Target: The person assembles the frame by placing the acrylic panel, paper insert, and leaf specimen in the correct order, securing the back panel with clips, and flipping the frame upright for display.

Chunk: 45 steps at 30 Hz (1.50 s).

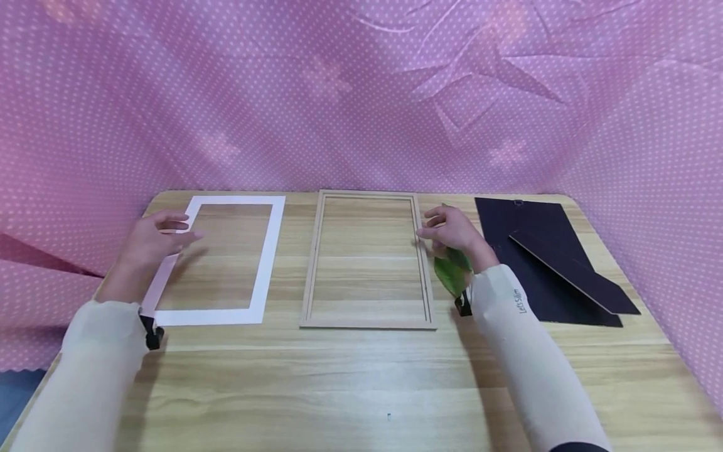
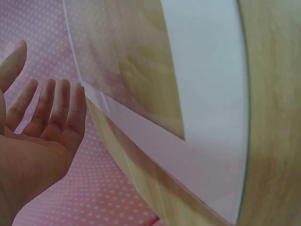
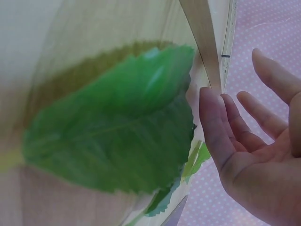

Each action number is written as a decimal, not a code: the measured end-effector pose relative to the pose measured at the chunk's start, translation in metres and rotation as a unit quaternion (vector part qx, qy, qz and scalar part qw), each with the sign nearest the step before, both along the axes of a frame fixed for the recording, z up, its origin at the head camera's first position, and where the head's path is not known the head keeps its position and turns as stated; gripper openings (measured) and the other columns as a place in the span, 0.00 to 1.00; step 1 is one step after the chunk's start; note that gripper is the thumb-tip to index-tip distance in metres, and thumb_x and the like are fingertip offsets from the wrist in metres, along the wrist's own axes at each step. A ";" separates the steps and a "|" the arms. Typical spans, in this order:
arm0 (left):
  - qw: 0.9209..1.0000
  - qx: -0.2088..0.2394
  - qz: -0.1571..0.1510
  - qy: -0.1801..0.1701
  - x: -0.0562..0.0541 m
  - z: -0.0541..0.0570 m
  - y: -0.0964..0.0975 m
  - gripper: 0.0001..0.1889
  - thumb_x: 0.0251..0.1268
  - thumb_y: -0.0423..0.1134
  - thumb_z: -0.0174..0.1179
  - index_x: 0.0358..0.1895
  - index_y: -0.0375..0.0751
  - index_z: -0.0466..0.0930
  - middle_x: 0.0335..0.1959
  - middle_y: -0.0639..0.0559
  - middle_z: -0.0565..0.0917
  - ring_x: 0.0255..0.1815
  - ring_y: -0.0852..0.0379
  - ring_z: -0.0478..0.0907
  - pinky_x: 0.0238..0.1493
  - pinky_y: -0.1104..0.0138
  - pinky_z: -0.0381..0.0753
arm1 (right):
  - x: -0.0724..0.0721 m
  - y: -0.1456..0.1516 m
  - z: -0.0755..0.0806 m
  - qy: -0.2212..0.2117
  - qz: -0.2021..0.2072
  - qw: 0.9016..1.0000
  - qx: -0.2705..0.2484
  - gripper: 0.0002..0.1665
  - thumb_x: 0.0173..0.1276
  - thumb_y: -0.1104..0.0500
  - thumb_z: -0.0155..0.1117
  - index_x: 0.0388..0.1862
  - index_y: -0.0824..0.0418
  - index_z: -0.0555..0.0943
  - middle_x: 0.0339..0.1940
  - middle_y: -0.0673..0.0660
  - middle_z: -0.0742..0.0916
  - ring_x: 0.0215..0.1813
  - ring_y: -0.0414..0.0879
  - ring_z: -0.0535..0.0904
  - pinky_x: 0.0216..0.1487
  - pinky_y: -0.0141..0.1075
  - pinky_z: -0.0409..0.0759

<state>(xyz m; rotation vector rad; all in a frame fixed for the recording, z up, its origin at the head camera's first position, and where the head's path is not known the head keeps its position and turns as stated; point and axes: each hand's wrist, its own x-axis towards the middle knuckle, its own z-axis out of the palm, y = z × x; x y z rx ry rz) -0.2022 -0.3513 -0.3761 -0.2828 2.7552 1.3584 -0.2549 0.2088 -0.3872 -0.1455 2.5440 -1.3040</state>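
Note:
My left hand (image 1: 155,237) hovers at the left side of a clear sheet with a white border (image 1: 268,257). Its fingers are loosely extended and hold nothing; in the left wrist view, a reflection shows on the glossy sheet (image 2: 214,94). A light wooden picture frame (image 1: 367,324) lies in the middle of the table. Beside its right edge is my right hand (image 1: 452,231), fingers relaxed and empty; whether they touch the frame, I cannot tell. Under that hand lie green leaves (image 1: 450,274), one of which looms large (image 3: 108,122) in the right wrist view.
To the right lies a black backing board (image 1: 499,220) with its stand leg (image 1: 570,270) folded out at a slant. All of it is on a wood-grain table (image 1: 316,383). Pink dotted cloth (image 1: 339,94) hangs around the back and sides.

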 end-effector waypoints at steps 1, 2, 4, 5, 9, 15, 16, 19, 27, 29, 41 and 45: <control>1.000 -0.002 0.004 -0.004 0.000 -0.001 -0.002 0.43 0.65 0.52 0.70 0.75 0.32 0.63 0.67 0.36 0.69 0.43 0.65 0.75 0.45 0.73 0.86 | 0.000 0.000 0.000 0.000 0.000 1.000 0.001 0.34 0.72 0.58 0.68 0.71 0.71 0.69 0.61 0.71 0.78 0.37 0.55 0.84 0.41 0.41 0.87; 1.000 -0.003 0.011 -0.010 0.000 -0.001 -0.003 0.44 0.64 0.54 0.70 0.75 0.33 0.63 0.67 0.37 0.69 0.45 0.63 0.75 0.46 0.73 0.86 | 0.000 -0.001 0.000 -0.001 0.000 1.000 0.001 0.34 0.72 0.58 0.68 0.71 0.71 0.69 0.60 0.71 0.78 0.36 0.54 0.84 0.40 0.40 0.87; 1.000 0.000 0.019 -0.019 0.000 -0.002 -0.005 0.45 0.63 0.57 0.70 0.75 0.35 0.64 0.67 0.39 0.69 0.46 0.61 0.76 0.47 0.72 0.86 | -0.001 -0.001 0.000 -0.004 -0.001 1.000 -0.001 0.34 0.72 0.59 0.68 0.71 0.71 0.69 0.60 0.71 0.79 0.35 0.53 0.84 0.39 0.39 0.87; 1.000 0.001 0.020 -0.021 0.000 -0.002 -0.006 0.45 0.62 0.58 0.70 0.75 0.36 0.64 0.67 0.39 0.69 0.46 0.61 0.77 0.47 0.73 0.86 | -0.001 -0.001 -0.001 -0.006 -0.001 1.000 -0.001 0.34 0.72 0.59 0.68 0.71 0.71 0.70 0.60 0.71 0.79 0.35 0.53 0.84 0.38 0.39 0.87; 0.999 0.012 0.019 -0.029 -0.001 -0.004 -0.011 0.47 0.61 0.60 0.70 0.76 0.36 0.63 0.66 0.41 0.69 0.45 0.65 0.77 0.47 0.74 0.86 | -0.002 -0.001 -0.001 -0.015 -0.003 1.000 -0.004 0.33 0.72 0.60 0.67 0.71 0.71 0.69 0.59 0.70 0.79 0.34 0.51 0.84 0.36 0.37 0.87; 0.998 0.020 0.037 -0.048 -0.001 -0.008 -0.016 0.48 0.61 0.60 0.70 0.78 0.38 0.60 0.67 0.43 0.69 0.52 0.60 0.72 0.51 0.70 0.84 | -0.002 -0.002 -0.002 -0.024 -0.003 1.000 -0.009 0.34 0.72 0.60 0.67 0.72 0.71 0.69 0.59 0.71 0.79 0.35 0.51 0.84 0.36 0.37 0.87; 0.997 0.023 0.044 -0.051 -0.001 -0.009 -0.016 0.49 0.60 0.61 0.70 0.78 0.39 0.60 0.67 0.44 0.70 0.54 0.58 0.71 0.51 0.69 0.83 | -0.002 -0.002 -0.003 -0.024 -0.003 1.000 -0.008 0.34 0.72 0.60 0.67 0.72 0.71 0.69 0.59 0.71 0.79 0.35 0.51 0.84 0.37 0.37 0.87; 0.996 0.032 0.057 -0.053 -0.002 -0.012 -0.017 0.49 0.59 0.61 0.71 0.78 0.42 0.61 0.66 0.46 0.70 0.57 0.53 0.70 0.55 0.64 0.82 | -0.002 -0.002 -0.004 -0.025 -0.004 1.000 -0.008 0.34 0.72 0.60 0.68 0.72 0.71 0.69 0.59 0.70 0.79 0.36 0.51 0.84 0.37 0.36 0.87; 0.996 0.023 0.068 -0.054 -0.002 -0.015 -0.020 0.50 0.57 0.63 0.71 0.78 0.40 0.62 0.68 0.43 0.69 0.60 0.50 0.68 0.57 0.61 0.79 | -0.002 -0.006 -0.006 -0.046 -0.014 0.998 -0.040 0.36 0.70 0.63 0.69 0.73 0.70 0.68 0.60 0.70 0.78 0.36 0.52 0.84 0.36 0.37 0.89; 0.996 0.024 0.070 -0.056 -0.002 -0.016 -0.021 0.51 0.56 0.64 0.72 0.78 0.40 0.62 0.69 0.43 0.68 0.60 0.49 0.68 0.55 0.62 0.78 | -0.002 -0.007 -0.006 -0.052 -0.015 0.998 -0.044 0.36 0.70 0.62 0.69 0.73 0.70 0.68 0.60 0.70 0.77 0.34 0.52 0.84 0.35 0.37 0.89; 0.997 0.000 0.058 -0.053 -0.004 -0.023 -0.024 0.49 0.60 0.62 0.70 0.77 0.36 0.61 0.73 0.34 0.65 0.68 0.39 0.63 0.69 0.46 0.72 | -0.004 -0.010 -0.007 -0.061 -0.020 0.997 -0.040 0.35 0.72 0.60 0.68 0.73 0.69 0.69 0.58 0.68 0.77 0.33 0.49 0.84 0.34 0.36 0.89; 0.996 0.008 0.067 -0.051 -0.004 -0.027 -0.024 0.49 0.58 0.62 0.71 0.75 0.35 0.64 0.70 0.36 0.67 0.63 0.45 0.66 0.64 0.55 0.76 | -0.005 -0.010 -0.005 -0.068 -0.023 0.996 -0.044 0.35 0.72 0.60 0.68 0.73 0.68 0.69 0.58 0.68 0.76 0.33 0.49 0.84 0.34 0.36 0.90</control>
